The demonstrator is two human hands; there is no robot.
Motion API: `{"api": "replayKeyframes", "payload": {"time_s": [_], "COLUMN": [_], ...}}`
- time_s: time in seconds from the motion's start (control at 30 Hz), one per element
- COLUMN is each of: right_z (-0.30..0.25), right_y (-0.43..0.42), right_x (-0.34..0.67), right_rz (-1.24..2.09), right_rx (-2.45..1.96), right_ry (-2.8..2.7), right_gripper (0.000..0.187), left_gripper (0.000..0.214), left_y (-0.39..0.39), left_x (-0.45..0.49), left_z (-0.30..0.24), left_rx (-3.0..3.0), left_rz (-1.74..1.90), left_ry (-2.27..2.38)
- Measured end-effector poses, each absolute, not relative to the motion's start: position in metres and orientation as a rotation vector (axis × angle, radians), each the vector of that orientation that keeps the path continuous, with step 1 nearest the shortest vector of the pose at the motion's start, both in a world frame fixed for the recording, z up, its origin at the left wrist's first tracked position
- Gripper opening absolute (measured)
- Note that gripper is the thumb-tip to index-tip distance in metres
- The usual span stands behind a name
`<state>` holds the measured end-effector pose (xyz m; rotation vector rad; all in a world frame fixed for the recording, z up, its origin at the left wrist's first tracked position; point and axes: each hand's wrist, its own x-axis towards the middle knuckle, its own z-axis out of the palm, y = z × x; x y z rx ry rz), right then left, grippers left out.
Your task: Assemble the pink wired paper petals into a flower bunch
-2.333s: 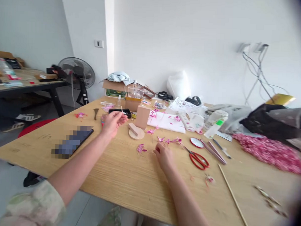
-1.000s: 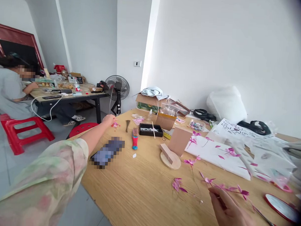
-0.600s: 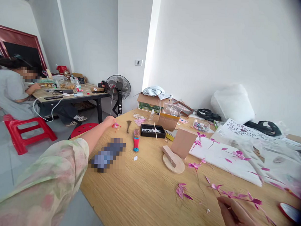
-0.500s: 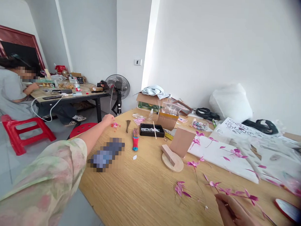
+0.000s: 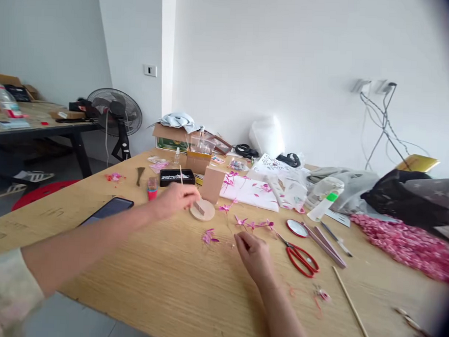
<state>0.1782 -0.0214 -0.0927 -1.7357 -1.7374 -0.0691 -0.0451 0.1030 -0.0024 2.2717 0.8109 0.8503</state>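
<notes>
My left hand (image 5: 177, 199) reaches over the tabletop, fingers bent together and slightly blurred; anything in them is too small to make out. It hovers beside a round wooden base (image 5: 207, 212) that has a small block on it and an upright board (image 5: 212, 184) behind. My right hand (image 5: 254, 253) is closed in a pinch close to the table, and what it holds, if anything, cannot be told. Just beyond its fingertips lie a stem of pink flowers (image 5: 252, 224) and a thin wire. To their left rests a loose pink flower (image 5: 209, 236).
Red-handled scissors (image 5: 302, 259), tweezers (image 5: 327, 248) and a wooden stick (image 5: 352, 305) lie to the right. A phone (image 5: 107, 211), a brush (image 5: 152, 189) and a black tray (image 5: 177, 177) are on the left. Pink material (image 5: 406, 243) covers the right side.
The view has turned right. My left hand has come back from the small red and pink pieces at the far left edge to beside the round base. My right hand stays by the flowers.
</notes>
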Motion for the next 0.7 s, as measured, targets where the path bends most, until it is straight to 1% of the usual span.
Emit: {"api": "replayKeyframes", "payload": {"time_s": [0.1, 0.17, 0.3, 0.43, 0.6, 0.7], "right_z": [-0.096, -0.097, -0.091, -0.077, -0.077, -0.084], "right_y": [-0.02, -0.019, -0.012, 0.0, 0.015, 0.017], "right_x": [0.196, 0.206, 0.211, 0.207, 0.206, 0.205], "right_rz": [-0.243, -0.271, -0.134, -0.033, -0.024, -0.004], "right_rx": [-1.842, -1.902, -2.139, -2.39, -2.48, -2.518], "right_ry": [-1.349, -1.232, -1.396, -1.541, -1.508, -1.488], "right_gripper": [0.024, 0.02, 0.018, 0.02, 0.023, 0.029], "left_gripper": [0.016, 0.016, 0.016, 0.014, 0.015, 0.014], "left_y": [0.065, 0.054, 0.056, 0.07, 0.082, 0.083], "left_x": [-0.016, -0.004, 0.012, 0.023, 0.035, 0.036], "left_z": [-0.023, -0.037, -0.055, -0.06, -0.075, -0.089], "left_rx": [2.373, 2.307, 2.07, 1.87, 1.659, 1.759], "left_rz": [0.817, 0.831, 0.838, 0.949, 1.111, 1.22], "left_ry": [0.547, 0.495, 0.599, 0.708, 0.798, 0.791]}}
